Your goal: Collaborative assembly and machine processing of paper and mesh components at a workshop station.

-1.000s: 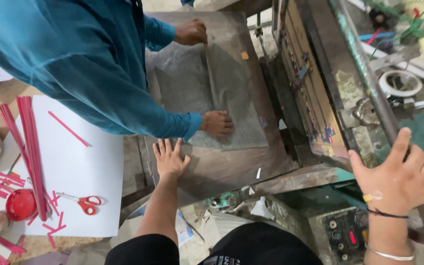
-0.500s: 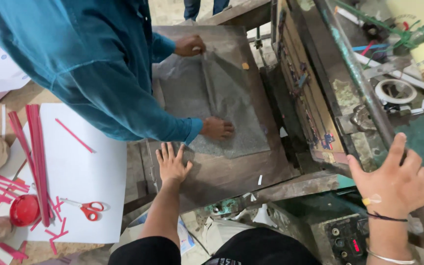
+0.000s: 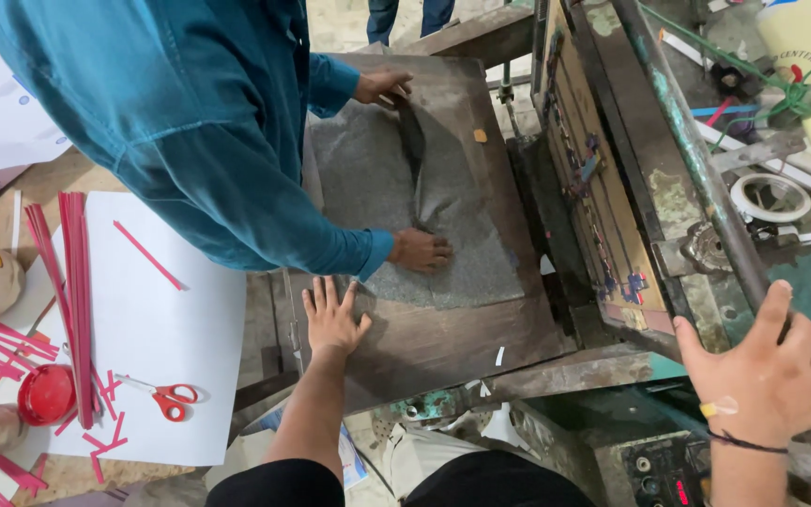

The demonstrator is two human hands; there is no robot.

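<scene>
Grey sheet (image 3: 368, 178), crease running lengthwise away

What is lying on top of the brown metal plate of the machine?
A grey sheet with a raised fold lies on the plate. A co-worker's hands press it, and the person's left hand rests flat at its edge. The plate surface under the sheet is hidden.

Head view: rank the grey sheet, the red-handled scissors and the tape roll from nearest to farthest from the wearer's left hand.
From the left hand, flat on the press bed:
1. Grey sheet, just beyond the fingertips, up and to the right.
2. Red-handled scissors, to the left on the white paper.
3. Tape roll, far right, past the machine's lever.
</scene>
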